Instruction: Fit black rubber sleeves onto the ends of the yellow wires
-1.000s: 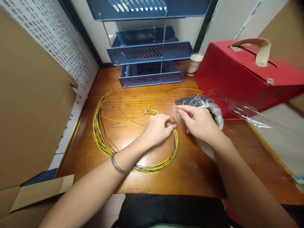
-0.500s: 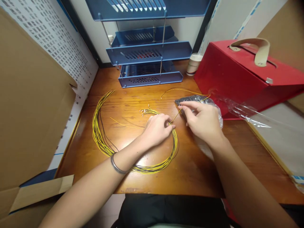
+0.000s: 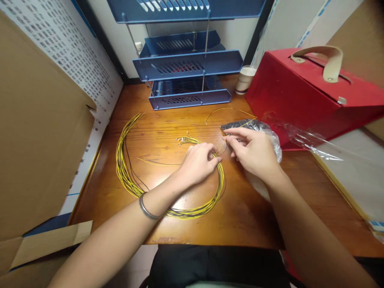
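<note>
A bundle of yellow-and-black wires (image 3: 126, 176) lies in a wide loop on the wooden desk (image 3: 168, 120). My left hand (image 3: 199, 162) rests on the loop's right side, fingers pinched on a thin yellow wire. My right hand (image 3: 255, 152) is closed in a pinch on the same wire (image 3: 220, 110), which arcs away behind it toward the back of the desk. Under and behind my right hand lies a clear plastic bag of small black parts (image 3: 268, 134).
A blue stacked letter tray (image 3: 189, 64) stands at the back. A red box with a tan handle (image 3: 312, 88) sits on the right, a paper cup (image 3: 244, 80) beside it. Cardboard (image 3: 39, 140) and a printed sheet wall off the left. Clear plastic film (image 3: 315, 142) trails right.
My right hand drew back from the bag toward my left hand, and the loose yellow wire shifted with it. My left hand stayed on the bundle.
</note>
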A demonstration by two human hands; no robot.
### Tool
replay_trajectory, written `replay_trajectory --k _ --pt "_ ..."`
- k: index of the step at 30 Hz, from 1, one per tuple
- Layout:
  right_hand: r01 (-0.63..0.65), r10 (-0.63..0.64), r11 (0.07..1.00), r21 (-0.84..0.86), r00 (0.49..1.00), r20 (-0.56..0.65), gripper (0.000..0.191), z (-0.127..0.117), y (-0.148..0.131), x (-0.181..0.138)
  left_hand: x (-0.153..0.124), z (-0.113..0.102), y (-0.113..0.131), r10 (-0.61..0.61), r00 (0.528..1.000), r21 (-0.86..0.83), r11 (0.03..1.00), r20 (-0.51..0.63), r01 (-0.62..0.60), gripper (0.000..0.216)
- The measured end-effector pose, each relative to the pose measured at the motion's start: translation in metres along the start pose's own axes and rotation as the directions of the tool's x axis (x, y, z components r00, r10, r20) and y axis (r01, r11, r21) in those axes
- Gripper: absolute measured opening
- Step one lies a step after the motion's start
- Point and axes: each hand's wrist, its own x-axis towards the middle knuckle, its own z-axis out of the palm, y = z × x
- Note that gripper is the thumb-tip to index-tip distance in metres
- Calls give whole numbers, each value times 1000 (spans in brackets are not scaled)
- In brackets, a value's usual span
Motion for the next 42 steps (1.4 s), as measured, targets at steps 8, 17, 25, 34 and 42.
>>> replay_trajectory --k 8,17,25,34,42 --pt "-45 61 942 333 997 -39 30 1 -13 -3 1 0 2 34 999 28 999 -8 -34 18" --pt "241 -172 959 -151 915 365 37 -6 -6 -5 -1 0 -1 35 999 12 999 -34 -34 20" --pt "138 -120 952 -274 989 81 29 -2 -5 -3 1 1 0 4 1000 20 1000 -2 -4 19" --pt "170 -143 958 -231 981 127 36 -4 -2 -3 0 -1 2 12 1000 -7 1000 -3 -12 15" --pt "239 -161 933 -268 945 284 30 0 -1 -4 1 0 0 23 1000 -24 999 -12 -23 13"
